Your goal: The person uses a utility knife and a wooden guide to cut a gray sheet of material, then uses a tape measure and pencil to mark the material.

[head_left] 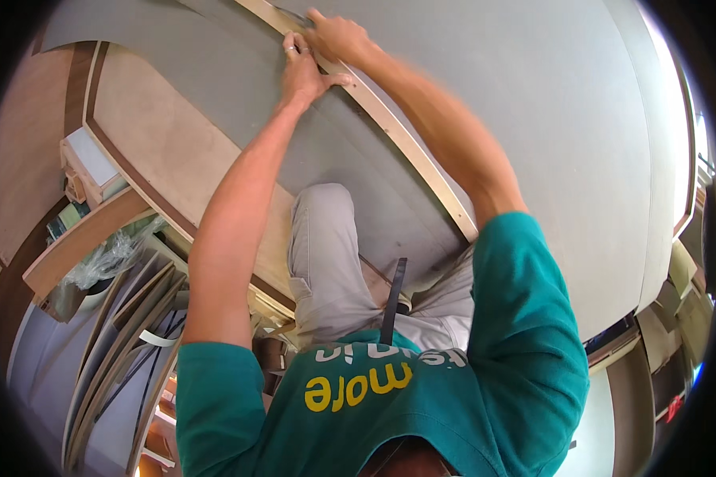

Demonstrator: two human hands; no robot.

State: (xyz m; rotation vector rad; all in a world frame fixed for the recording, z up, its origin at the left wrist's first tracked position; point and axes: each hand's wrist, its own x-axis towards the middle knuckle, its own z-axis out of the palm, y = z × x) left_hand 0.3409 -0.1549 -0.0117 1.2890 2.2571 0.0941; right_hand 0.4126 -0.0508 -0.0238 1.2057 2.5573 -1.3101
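Note:
A long, pale wooden strip point(406, 145) runs from the far edge toward my knees along a large grey sheet point(517, 71). My left hand point(304, 75) grips the strip near its far end, its thumb laid over the top and its fingers curled at the left side. Just beyond it, my right hand point(338, 38) is closed around a thin, dark, blade-like tool point(293, 14) that lies over the strip. Fingers cover most of the tool's handle, so its exact kind is unclear. Small dark spots dot the strip's face.
Under my knee is a plywood panel point(163, 119) with a dark border. To the left stand a curved wooden piece point(87, 242), crumpled clear plastic point(107, 258) and several upright thin boards point(119, 350). More boards point(612, 350) are stacked at the lower right.

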